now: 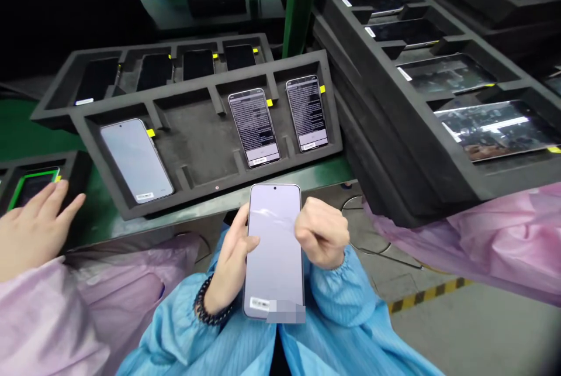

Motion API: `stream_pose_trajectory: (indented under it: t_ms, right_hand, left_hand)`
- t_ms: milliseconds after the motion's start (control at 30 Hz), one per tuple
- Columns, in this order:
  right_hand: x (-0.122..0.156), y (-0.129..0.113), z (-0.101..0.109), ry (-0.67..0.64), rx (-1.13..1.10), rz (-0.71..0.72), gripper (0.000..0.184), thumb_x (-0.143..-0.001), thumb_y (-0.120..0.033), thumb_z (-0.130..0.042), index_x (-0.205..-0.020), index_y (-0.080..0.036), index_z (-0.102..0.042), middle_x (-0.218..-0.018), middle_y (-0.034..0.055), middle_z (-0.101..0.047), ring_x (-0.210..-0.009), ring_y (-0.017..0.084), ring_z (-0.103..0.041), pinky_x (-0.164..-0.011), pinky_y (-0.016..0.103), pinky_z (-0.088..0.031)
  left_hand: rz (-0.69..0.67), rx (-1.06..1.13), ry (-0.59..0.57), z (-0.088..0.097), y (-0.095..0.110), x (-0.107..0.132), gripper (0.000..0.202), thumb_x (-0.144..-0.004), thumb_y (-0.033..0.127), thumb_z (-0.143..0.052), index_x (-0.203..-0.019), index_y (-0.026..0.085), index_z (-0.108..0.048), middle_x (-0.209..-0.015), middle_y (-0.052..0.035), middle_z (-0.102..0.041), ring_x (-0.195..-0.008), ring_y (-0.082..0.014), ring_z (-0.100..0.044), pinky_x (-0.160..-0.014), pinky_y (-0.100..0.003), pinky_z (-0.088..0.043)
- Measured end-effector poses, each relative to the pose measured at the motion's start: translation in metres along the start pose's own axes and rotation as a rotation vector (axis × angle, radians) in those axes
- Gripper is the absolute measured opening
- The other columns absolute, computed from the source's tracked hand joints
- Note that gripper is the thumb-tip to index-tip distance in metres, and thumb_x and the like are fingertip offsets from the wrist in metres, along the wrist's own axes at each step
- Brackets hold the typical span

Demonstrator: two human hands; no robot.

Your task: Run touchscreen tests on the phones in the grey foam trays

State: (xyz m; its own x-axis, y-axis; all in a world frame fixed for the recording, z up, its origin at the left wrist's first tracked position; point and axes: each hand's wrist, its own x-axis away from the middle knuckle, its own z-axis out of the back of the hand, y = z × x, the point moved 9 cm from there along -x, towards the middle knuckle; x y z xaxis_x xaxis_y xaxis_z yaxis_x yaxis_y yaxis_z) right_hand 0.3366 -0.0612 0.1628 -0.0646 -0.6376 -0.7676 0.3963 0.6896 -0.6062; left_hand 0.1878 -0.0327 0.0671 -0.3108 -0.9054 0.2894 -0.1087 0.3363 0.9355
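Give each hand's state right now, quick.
Left hand: holding the smartphone by its edge.
Right hand: curled shut against the smartphone's edge; what it pinches, if anything, cannot be told.

Here's the outfit, folks: a light-blue, finely striped work smock (337, 320), its sleeves gathered into puffy elasticated cuffs (337, 268). On the left wrist (210, 297), there's a bracelet of round black beads (209, 306), and a dark layer (277, 358) shows through the smock's open front!
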Motion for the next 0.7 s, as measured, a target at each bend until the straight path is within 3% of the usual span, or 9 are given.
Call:
stream_pose_trajectory:
  t_ms: [100,300,433,533,700]
  right_hand:
    - [0.000,-0.015,0.011,0.094,-0.217,0.059,0.039,-0.104,-0.035,-0.054,-0.067,-0.023,-0.056,-0.051,-0.0049,-0.051,-0.042,0.011,-0.037,-0.046,0.030,-0.032]
    - [-0.003,-0.031,0.012,0.042,-0.285,0.141,0.041,-0.104,-0.035,-0.055,-0.064,-0.022,-0.055,-0.048,-0.0049,-0.046,-0.038,0.010,-0.033,-0.039,0.029,-0.026]
    - [-0.008,-0.035,0.012,0.060,-0.294,0.163,0.044,-0.104,-0.034,-0.055,-0.062,-0.023,-0.052,-0.046,-0.0061,-0.045,-0.036,0.009,-0.031,-0.037,0.028,-0.026]
    - [-0.008,-0.038,0.008,0.068,-0.300,0.169,0.045,-0.104,-0.033,-0.054,-0.060,-0.023,-0.050,-0.045,-0.0064,-0.045,-0.037,0.008,-0.031,-0.036,0.028,-0.026]
    - [-0.005,-0.038,0.007,0.034,-0.319,0.144,0.042,-0.101,-0.033,-0.055,-0.061,-0.023,-0.052,-0.047,-0.0060,-0.047,-0.038,0.010,-0.032,-0.038,0.030,-0.026]
  left_hand:
    - [-0.028,0.046,0.004,-0.003,0.016,0.014,0.068,-0.080,0.044,-0.068,-0.144,0.026,-0.052,-0.124,-0.0054,-0.073,-0.102,-0.0264,-0.071,-0.077,-0.033,-0.060]
    - [-0.074,0.056,0.013,0.001,0.020,0.028,0.062,-0.082,0.044,-0.070,-0.139,0.028,-0.056,-0.128,-0.0043,-0.070,-0.101,-0.0252,-0.071,-0.058,-0.027,-0.055]
    - [-0.076,0.057,0.039,0.004,0.020,0.031,0.055,-0.081,0.042,-0.070,-0.134,0.031,-0.060,-0.129,-0.0017,-0.069,-0.103,-0.0250,-0.070,-0.069,-0.030,-0.060]
    - [-0.055,0.031,0.027,0.003,0.020,0.033,0.056,-0.080,0.046,-0.069,-0.134,0.035,-0.061,-0.121,-0.0013,-0.072,-0.109,-0.0300,-0.069,-0.080,-0.039,-0.064]
    - [-0.062,-0.084,-0.029,0.002,0.019,0.030,0.065,-0.084,0.052,-0.061,-0.146,0.039,-0.050,-0.113,-0.0029,-0.074,-0.112,-0.0356,-0.068,-0.083,-0.048,-0.064]
